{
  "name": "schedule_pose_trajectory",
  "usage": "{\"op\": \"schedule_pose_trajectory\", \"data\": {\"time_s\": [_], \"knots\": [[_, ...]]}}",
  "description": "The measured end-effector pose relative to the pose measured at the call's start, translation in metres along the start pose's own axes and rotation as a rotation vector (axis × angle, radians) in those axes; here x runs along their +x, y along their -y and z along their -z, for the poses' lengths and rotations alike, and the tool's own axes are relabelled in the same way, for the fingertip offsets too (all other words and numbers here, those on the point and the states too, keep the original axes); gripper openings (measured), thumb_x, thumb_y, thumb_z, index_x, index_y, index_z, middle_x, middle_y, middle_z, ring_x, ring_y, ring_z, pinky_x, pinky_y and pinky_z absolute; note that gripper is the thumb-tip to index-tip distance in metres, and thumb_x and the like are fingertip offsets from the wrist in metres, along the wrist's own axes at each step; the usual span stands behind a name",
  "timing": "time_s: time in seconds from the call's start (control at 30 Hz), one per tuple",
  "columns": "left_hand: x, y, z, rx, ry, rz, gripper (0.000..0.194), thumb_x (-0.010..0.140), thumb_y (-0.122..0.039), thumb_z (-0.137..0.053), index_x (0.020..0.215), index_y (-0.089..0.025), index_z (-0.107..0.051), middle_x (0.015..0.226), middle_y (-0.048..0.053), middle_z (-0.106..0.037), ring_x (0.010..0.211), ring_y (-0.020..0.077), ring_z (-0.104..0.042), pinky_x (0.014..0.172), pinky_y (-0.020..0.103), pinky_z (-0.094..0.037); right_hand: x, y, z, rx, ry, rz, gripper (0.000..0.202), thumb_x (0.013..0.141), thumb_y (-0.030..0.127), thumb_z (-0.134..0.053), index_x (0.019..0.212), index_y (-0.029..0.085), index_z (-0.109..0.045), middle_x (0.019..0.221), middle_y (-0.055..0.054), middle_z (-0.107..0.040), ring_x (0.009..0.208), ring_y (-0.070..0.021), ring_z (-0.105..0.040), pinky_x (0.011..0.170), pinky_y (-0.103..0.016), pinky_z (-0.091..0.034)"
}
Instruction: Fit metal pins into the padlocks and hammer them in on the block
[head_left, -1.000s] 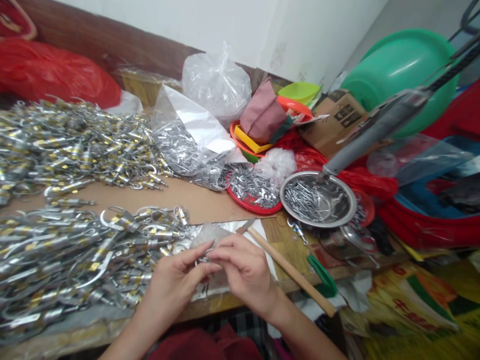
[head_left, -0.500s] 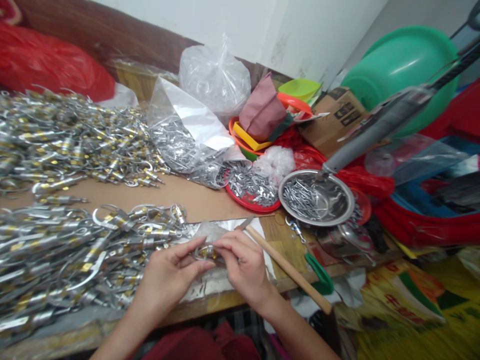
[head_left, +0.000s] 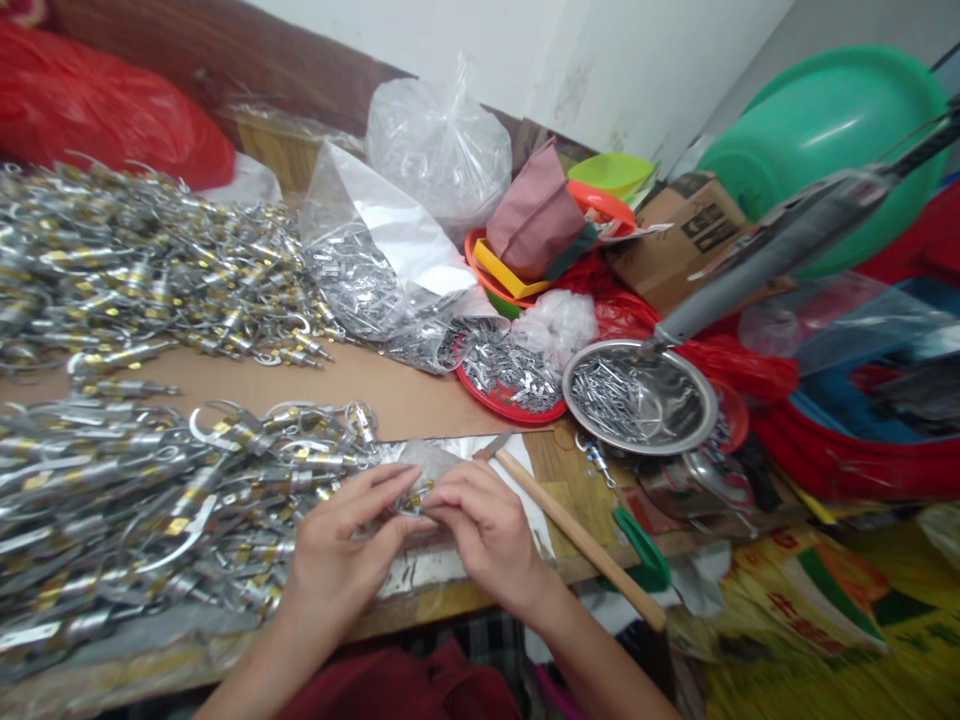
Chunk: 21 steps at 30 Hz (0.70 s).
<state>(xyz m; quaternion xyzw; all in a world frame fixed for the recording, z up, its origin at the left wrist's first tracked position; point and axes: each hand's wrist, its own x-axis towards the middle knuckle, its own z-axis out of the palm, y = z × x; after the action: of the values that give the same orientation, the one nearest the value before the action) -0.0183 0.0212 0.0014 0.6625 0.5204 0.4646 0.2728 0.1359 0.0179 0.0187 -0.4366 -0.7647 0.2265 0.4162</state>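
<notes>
One worktop [head_left: 564, 478], two heaps of hooked metal parts [head_left: 142, 500] toward its left end, then two hands — left hand [head_left: 349, 540] and right hand [head_left: 487, 525], fingertips pinched nearly closed on one small metal fitting [head_left: 421, 496] by the front edge.

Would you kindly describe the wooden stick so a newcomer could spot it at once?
Find the table, then the right hand near its front edge. Just right of it slants the wooden stick, long and pale, unlike the green item nearby.

Glossy metal bowl [head_left: 686, 400], smooth wooden stick [head_left: 581, 535], shiny metal hooks [head_left: 199, 535].
</notes>
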Motion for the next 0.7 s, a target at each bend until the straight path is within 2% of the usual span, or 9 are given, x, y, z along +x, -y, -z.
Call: {"op": "schedule_pose_trajectory", "data": {"time_s": [0.1, 0.17, 0.27, 0.33, 0.43, 0.5, 0.57, 0.7], "knots": [[0.000, -0.002, 0.000, -0.042, -0.007, -0.083, 0.016, 0.067, -0.021, -0.061, 0.077, -0.022, -0.072, 0.092, 0.009, -0.070, 0.080, 0.0188, -0.065, 0.073, 0.028, -0.052, 0.001, 0.000, 0.001, 0.052, 0.004, -0.030, 0.016, 0.082, 0.015, -0.048, 0.079, 0.019, -0.063, 0.075, -0.003, -0.060, 0.076, -0.0144, -0.054, 0.071, -0.029, -0.043], [-0.001, -0.004, 0.001, -0.070, 0.016, -0.036, 0.015, 0.068, -0.020, -0.060, 0.075, -0.025, -0.072, 0.091, 0.007, -0.070, 0.081, 0.0189, -0.065, 0.074, 0.029, -0.051, 0.000, 0.001, 0.001, 0.070, 0.009, -0.033, 0.015, 0.082, 0.015, -0.049, 0.079, 0.018, -0.063, 0.075, -0.003, -0.059, 0.076, -0.0144, -0.054, 0.070, -0.029, -0.044], [-0.001, -0.005, 0.004, -0.163, 0.081, 0.165, 0.012, 0.066, -0.023, -0.062, 0.071, -0.027, -0.073, 0.089, 0.004, -0.071, 0.083, 0.0202, -0.064, 0.079, 0.032, -0.049, -0.003, 0.001, 0.002, 0.074, -0.005, -0.003, 0.015, 0.082, 0.013, -0.049, 0.084, 0.018, -0.062, 0.078, -0.004, -0.060, 0.079, -0.0148, -0.055, 0.071, -0.029, -0.046], [-0.001, -0.006, 0.005, -0.279, 0.093, 0.326, 0.008, 0.064, -0.026, -0.066, 0.068, -0.027, -0.072, 0.087, 0.003, -0.071, 0.086, 0.0209, -0.063, 0.083, 0.033, -0.047, -0.006, 0.000, 0.004, 0.053, -0.061, 0.050, 0.017, 0.079, 0.014, -0.053, 0.094, 0.019, -0.059, 0.086, -0.006, -0.060, 0.084, -0.0156, -0.056, 0.073, -0.030, -0.048], [0.001, -0.008, 0.008, -0.443, 0.117, 0.463, 0.008, 0.066, -0.030, -0.065, 0.068, -0.024, -0.071, 0.089, 0.003, -0.071, 0.091, 0.0215, -0.061, 0.083, 0.033, -0.046, -0.009, -0.005, 0.007, -0.069, -0.116, 0.273, 0.028, 0.076, 0.009, -0.056, 0.102, 0.020, -0.057, 0.095, -0.008, -0.060, 0.089, -0.0162, -0.057, 0.075, -0.029, -0.049], [0.003, -0.012, 0.009, -0.449, 0.147, 0.463, 0.010, 0.068, -0.031, -0.064, 0.068, -0.023, -0.070, 0.089, 0.003, -0.070, 0.090, 0.0213, -0.061, 0.082, 0.032, -0.046, -0.010, -0.008, 0.010, -0.167, -0.073, 0.433, 0.028, 0.077, 0.005, -0.051, 0.101, 0.018, -0.059, 0.095, -0.009, -0.062, 0.091, -0.0174, -0.057, 0.075, -0.030, -0.050], [0.006, -0.016, 0.012, -0.378, 0.163, 0.426, 0.011, 0.067, -0.033, -0.064, 0.066, -0.023, -0.070, 0.086, 0.003, -0.070, 0.087, 0.0211, -0.061, 0.084, 0.032, -0.044, -0.010, -0.009, 0.013, -0.227, -0.025, 0.502, 0.027, 0.079, 0.005, -0.049, 0.100, 0.016, -0.060, 0.095, -0.011, -0.063, 0.092, -0.0186, -0.057, 0.075, -0.031, -0.050], [0.006, -0.021, 0.016, -0.186, 0.167, 0.307, 0.012, 0.066, -0.035, -0.063, 0.064, -0.026, -0.070, 0.086, 0.002, -0.069, 0.085, 0.0211, -0.061, 0.085, 0.032, -0.042, -0.011, -0.005, 0.017, -0.209, -0.063, 0.417, 0.025, 0.078, 0.006, -0.050, 0.096, 0.018, -0.062, 0.095, -0.010, -0.065, 0.086, -0.0158, -0.060, 0.069, -0.027, -0.052]]}}
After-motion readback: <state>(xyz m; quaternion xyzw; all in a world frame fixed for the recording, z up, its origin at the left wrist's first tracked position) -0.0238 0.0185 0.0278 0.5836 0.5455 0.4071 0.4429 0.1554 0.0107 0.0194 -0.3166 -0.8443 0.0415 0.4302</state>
